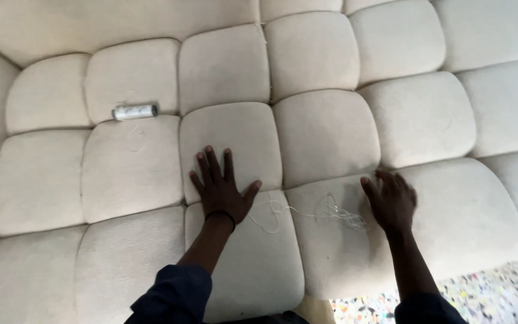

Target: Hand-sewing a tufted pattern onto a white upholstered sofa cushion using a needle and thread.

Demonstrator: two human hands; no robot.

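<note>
Cream tufted cushion (325, 132) fills the view. Left hand (220, 191) lies flat, fingers spread, pressing the fabric, probably steadying it. Right hand (392, 201), fingers loosely curled and gripping nothing, rests beside loose white thread (331, 213). A small spool (135, 111) sits apart, upper left.

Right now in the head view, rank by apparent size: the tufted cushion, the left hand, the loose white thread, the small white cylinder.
1. tufted cushion
2. left hand
3. loose white thread, spread about as wide as the hand; unsure
4. small white cylinder
</note>
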